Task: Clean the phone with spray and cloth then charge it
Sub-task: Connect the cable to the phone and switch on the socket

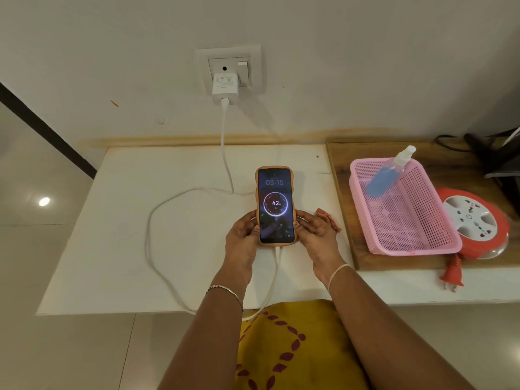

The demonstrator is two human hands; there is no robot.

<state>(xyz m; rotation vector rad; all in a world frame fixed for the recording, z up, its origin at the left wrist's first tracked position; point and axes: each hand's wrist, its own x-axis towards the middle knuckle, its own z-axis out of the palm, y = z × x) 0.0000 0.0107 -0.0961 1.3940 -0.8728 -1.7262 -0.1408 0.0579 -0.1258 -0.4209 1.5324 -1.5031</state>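
The phone point(275, 198) in an orange case lies face up on the white table point(112, 249), its lit screen showing 03:15 and 42% with a charging ring. My left hand point(243, 240) holds its lower left edge and my right hand point(316, 235) holds its lower right edge. A white cable point(152, 220) runs from the phone's bottom in a loop to the white charger point(226, 88) plugged into the wall socket point(229, 67). An orange cloth point(327, 218) lies just behind my right hand. The blue spray bottle point(388, 173) leans in the pink basket point(405, 209).
The pink basket stands on a wooden board point(342, 170) at the right. A red round extension reel point(475, 220) with its red plug point(453, 274) sits beside the basket. Dark cables and a dark device point(495, 153) lie at the far right.
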